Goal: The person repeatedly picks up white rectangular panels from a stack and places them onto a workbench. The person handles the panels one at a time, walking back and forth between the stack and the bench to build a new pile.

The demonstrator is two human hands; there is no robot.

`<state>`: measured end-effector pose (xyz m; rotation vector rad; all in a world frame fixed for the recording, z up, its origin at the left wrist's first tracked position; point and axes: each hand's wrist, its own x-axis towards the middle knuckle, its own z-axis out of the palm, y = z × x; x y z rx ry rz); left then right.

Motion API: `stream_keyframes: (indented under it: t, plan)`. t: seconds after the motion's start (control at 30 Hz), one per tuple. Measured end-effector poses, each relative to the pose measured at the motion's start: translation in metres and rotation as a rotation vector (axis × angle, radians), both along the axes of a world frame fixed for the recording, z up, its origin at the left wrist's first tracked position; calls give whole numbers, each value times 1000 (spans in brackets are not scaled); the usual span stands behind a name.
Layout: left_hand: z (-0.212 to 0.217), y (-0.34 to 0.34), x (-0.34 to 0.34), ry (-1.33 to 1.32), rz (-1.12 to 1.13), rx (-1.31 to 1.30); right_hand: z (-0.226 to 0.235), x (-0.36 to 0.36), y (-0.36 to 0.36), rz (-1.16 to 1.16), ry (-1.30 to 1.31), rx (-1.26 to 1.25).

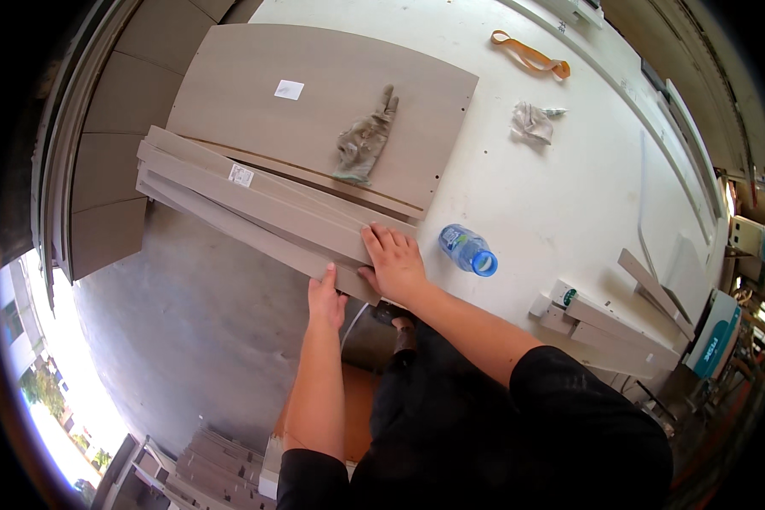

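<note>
Several long, narrow grey-beige panels lie stacked along the near edge of the table, one with a white label. My left hand grips the front edge of the lowest, overhanging panel strip near its right end, thumb on top and the other fingers partly hidden. Across the right end of the stack lies my right hand, its fingers stretched over the upper strips and its thumb toward the lower one. Behind the strips is a wide grey-beige board, with a dirty work glove on it.
On the white table lie a blue-capped plastic bottle, an orange strap and a crumpled whitish glove. Narrow offcuts sit at the right. More boards stand at the left, above the grey floor.
</note>
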<state>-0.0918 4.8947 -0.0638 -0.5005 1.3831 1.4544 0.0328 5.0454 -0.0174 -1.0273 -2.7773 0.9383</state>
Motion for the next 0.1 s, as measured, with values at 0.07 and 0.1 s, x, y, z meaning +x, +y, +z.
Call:
stream_keyframes:
  t: [0.07,0.1]
  plan:
    - [-6,-5,7,38,31,34,-6,8,-15,6,12,29]
    - [-10,-8,11,57,51,50,-10,10,-17,9,3,41]
